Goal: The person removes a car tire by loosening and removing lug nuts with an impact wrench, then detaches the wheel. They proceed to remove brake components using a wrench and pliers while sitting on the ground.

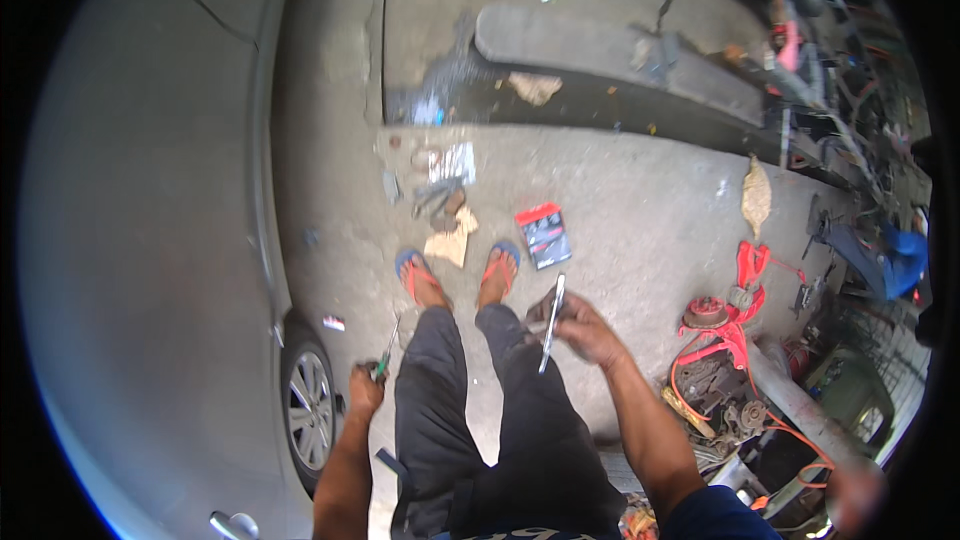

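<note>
Beside my left leg, my left hand is closed around the green handle of a screwdriver, whose thin shaft points up and away from me. Out in front of my right thigh, my right hand grips a long, slim silver metal tool between thumb and fingers. It looks like a wrench seen edge-on, but its exact kind is hard to make out. The two hands are well apart. On the floor past my sandalled feet lie a red and dark box and a torn piece of brown cardboard.
A grey car with its wheel fills the left. Beyond my feet lie dark metal pieces and a silver packet. A sunken channel crosses the floor ahead. Red jack-like equipment and piled parts stand right.
</note>
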`<action>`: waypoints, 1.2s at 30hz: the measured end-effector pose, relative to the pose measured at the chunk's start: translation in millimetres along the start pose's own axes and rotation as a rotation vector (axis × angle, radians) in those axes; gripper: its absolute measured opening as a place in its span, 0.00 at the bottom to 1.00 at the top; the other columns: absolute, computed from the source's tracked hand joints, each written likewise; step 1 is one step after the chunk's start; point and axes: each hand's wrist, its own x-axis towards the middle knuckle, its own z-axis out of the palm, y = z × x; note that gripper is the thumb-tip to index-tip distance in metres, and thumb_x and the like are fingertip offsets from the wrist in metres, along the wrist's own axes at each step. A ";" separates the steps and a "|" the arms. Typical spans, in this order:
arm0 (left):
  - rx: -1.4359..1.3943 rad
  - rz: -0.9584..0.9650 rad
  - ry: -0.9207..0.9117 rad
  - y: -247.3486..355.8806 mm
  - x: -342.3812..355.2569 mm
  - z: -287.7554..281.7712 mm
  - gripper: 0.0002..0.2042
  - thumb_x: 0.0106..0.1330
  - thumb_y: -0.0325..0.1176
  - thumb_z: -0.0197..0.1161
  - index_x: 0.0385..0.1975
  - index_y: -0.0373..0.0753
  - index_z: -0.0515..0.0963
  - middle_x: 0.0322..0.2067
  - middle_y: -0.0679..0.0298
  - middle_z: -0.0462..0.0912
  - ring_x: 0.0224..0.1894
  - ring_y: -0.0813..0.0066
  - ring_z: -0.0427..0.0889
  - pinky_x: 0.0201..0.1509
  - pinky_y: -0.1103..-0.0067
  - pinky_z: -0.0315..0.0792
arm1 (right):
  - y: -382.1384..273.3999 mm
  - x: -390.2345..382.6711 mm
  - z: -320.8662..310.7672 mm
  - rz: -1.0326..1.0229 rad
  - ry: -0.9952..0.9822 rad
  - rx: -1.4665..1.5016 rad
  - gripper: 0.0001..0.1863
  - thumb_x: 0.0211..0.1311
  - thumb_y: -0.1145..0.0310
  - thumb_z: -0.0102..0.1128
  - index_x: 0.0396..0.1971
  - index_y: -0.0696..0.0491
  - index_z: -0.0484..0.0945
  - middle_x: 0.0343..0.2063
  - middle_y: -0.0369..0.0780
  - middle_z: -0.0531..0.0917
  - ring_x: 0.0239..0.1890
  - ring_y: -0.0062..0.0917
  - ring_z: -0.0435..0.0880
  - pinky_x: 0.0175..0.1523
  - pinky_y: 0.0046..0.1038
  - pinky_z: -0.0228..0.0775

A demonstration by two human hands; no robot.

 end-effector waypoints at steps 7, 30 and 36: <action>-0.293 -0.171 -0.165 53.8 -87.8 -138.6 0.11 0.61 0.33 0.69 0.38 0.35 0.80 0.25 0.59 0.84 0.27 0.70 0.83 0.34 0.73 0.77 | -95.8 -141.0 104.5 -0.065 -0.307 0.333 0.25 0.58 0.70 0.60 0.57 0.53 0.68 0.40 0.41 0.80 0.44 0.28 0.81 0.46 0.33 0.75; -1.126 -0.935 0.172 174.1 -499.7 231.9 0.23 0.51 0.54 0.67 0.34 0.38 0.85 0.34 0.53 0.87 0.40 0.61 0.87 0.47 0.71 0.79 | -59.2 -274.9 164.6 -0.135 -1.103 -1.803 0.20 0.60 0.61 0.65 0.49 0.57 0.80 0.31 0.41 0.84 0.36 0.27 0.81 0.44 0.33 0.73; -1.583 -1.339 0.306 293.9 -621.6 435.6 0.19 0.52 0.47 0.70 0.28 0.33 0.84 0.30 0.55 0.87 0.29 0.67 0.88 0.32 0.73 0.83 | 57.5 -305.6 193.5 -0.557 -1.530 -2.270 0.14 0.64 0.62 0.54 0.38 0.58 0.78 0.31 0.52 0.84 0.36 0.46 0.84 0.43 0.43 0.75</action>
